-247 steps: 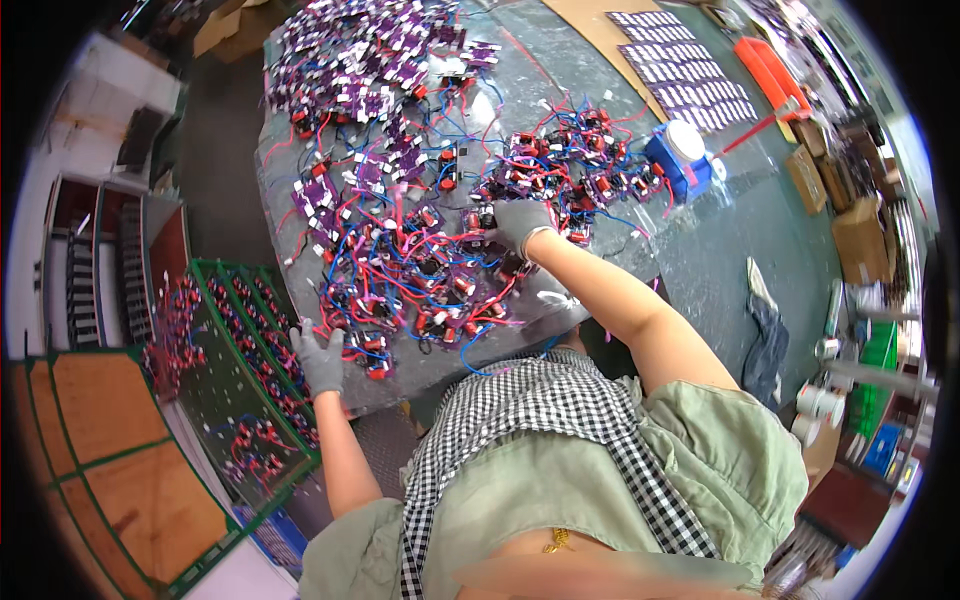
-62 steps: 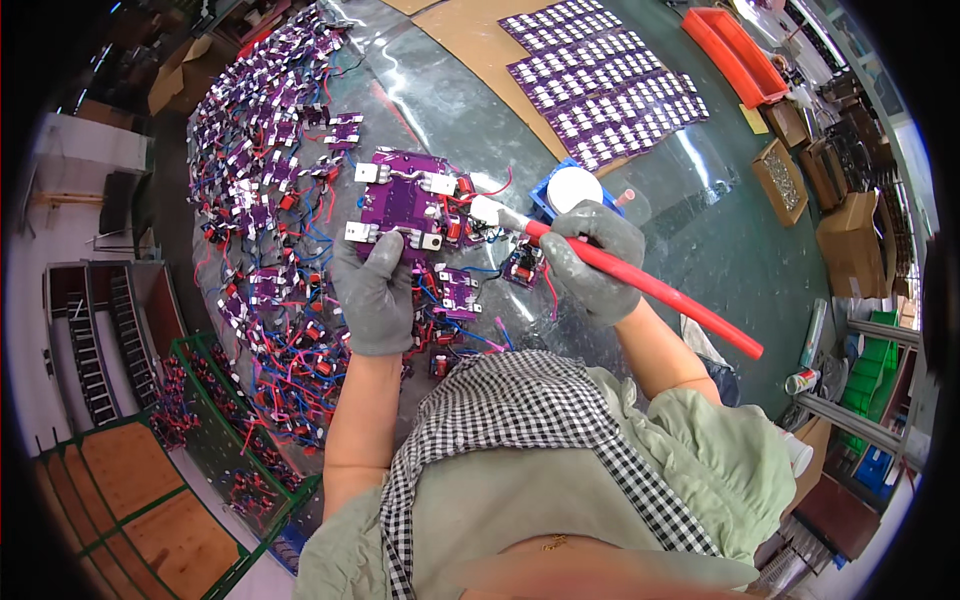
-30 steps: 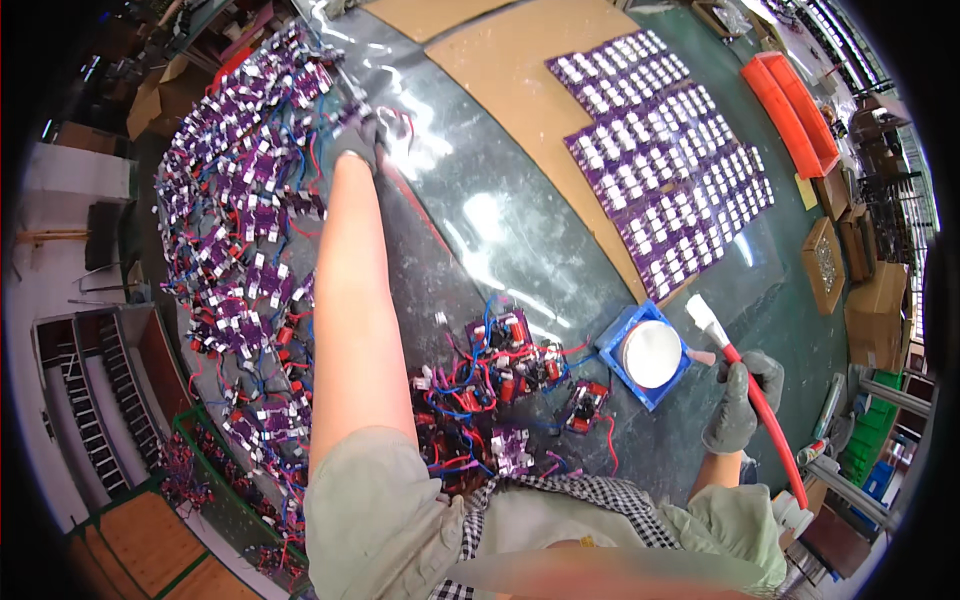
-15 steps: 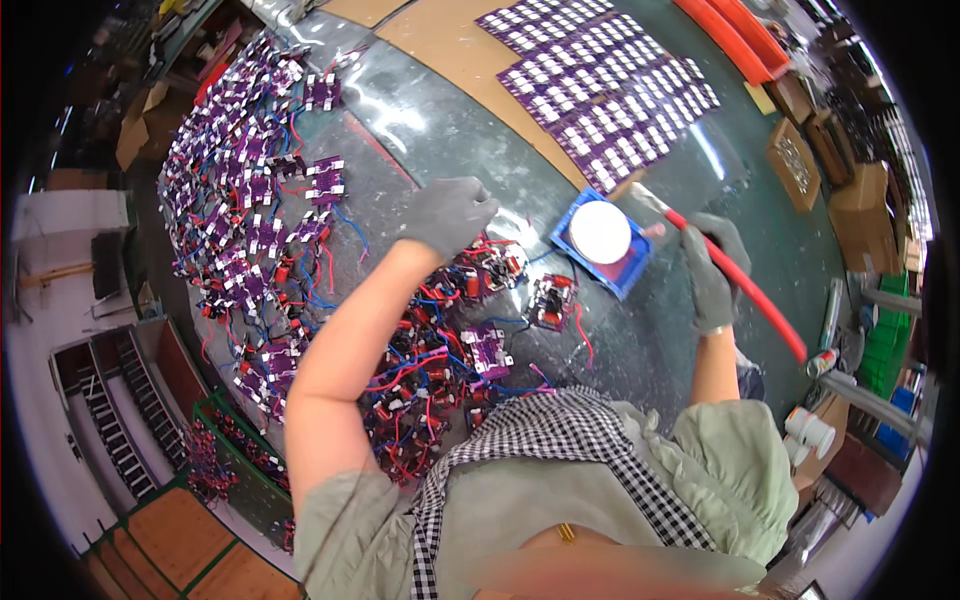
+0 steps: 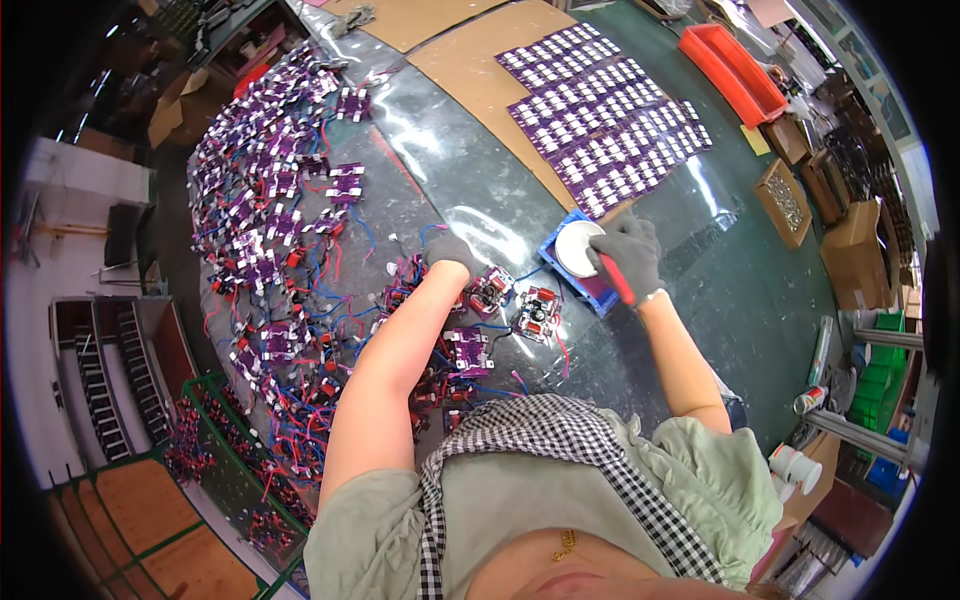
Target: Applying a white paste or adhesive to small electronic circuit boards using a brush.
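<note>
Head view shows me the right hand [image 5: 632, 255] with its fingers closed round a red handle [image 5: 616, 280], at the right edge of a white disc [image 5: 577, 247] in a blue tray [image 5: 603, 304] on the table [image 5: 750, 250]; the handle's far end is hidden from me. The left hand [image 5: 448, 252] is down at the wired purple boards [image 5: 490, 291], left of the tray; its fingers are masked, so I cannot tell whether they grip anything; flat board sheets [image 5: 610, 125] lie beyond the tray.
</note>
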Demonstrator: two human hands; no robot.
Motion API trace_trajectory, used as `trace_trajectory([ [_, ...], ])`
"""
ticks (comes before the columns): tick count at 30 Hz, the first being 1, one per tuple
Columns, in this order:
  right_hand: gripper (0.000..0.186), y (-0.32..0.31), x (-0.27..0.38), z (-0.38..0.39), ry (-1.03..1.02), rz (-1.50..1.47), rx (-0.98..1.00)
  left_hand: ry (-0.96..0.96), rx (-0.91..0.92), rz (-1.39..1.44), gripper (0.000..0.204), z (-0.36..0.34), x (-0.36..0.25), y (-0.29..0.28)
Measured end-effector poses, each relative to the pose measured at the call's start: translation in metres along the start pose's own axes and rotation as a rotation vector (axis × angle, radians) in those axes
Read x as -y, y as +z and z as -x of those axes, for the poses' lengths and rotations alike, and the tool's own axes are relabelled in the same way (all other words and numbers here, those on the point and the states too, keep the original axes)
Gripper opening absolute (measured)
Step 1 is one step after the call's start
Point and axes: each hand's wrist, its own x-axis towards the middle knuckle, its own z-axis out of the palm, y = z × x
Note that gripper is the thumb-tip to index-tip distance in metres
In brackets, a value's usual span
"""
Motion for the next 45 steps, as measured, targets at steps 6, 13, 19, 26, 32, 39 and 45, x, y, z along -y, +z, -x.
trace_trajectory([
  [6,0.01,-0.058,0.028,0.012,0.093,-0.25,-0.426,-0.091,0.1,0.054,0.04,0.012,0.042,0.009],
  [13,0.014,-0.073,0.033,0.044,0.083,-0.252,-0.51,-0.046,-0.116,0.186,0.031,0.051,0.035,-0.008],
  [19,0.014,-0.085,0.036,0.043,0.075,-0.303,-0.568,0.744,-0.698,0.071,0.013,0.088,-0.01,-0.013],
  [26,0.014,-0.081,0.027,0.047,0.117,-0.341,-0.549,1.013,-0.785,-0.25,0.029,0.12,-0.068,0.014],
  [32,0.024,-0.069,0.007,0.047,0.187,-0.554,-0.4,0.903,-0.233,-0.076,0.035,0.118,-0.076,0.019],
  [39,0.023,-0.068,0.012,0.035,0.427,-0.95,-0.382,0.936,-0.48,-0.279,0.034,0.125,-0.064,0.039],
  [45,0.019,-0.039,0.002,0.025,0.132,-0.31,-0.204,1.007,-0.302,0.02,0.03,0.129,-0.067,0.039],
])
